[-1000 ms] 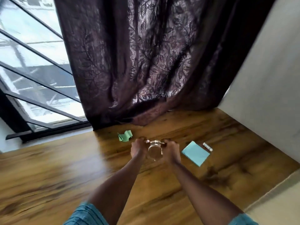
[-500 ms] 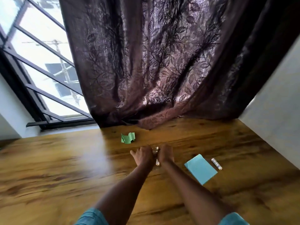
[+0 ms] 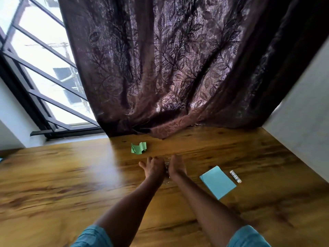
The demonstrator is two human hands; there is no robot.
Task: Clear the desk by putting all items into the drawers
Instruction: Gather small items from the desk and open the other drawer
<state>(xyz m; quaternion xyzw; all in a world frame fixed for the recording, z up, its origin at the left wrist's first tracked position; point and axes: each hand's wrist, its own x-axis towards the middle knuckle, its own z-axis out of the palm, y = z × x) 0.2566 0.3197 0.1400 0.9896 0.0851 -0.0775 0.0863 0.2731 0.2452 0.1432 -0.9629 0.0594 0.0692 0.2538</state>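
Observation:
My left hand (image 3: 154,168) and my right hand (image 3: 176,166) are cupped together around a small clear glass jar (image 3: 167,166) on the wooden desk (image 3: 71,184). Only a sliver of the jar shows between my palms. A crumpled green paper (image 3: 138,148) lies just beyond my left hand. To the right of my right hand a light blue notepad (image 3: 217,182) lies flat, with a small white tube (image 3: 235,176) beside it.
A dark patterned curtain (image 3: 169,68) hangs down to the desk's far edge. A barred window (image 3: 44,72) is at the left and a pale wall (image 3: 302,111) closes the right side. No drawer is in view.
My hands have closed in tighter around the jar, hiding most of it. The view has tilted upward, showing more curtain and window.

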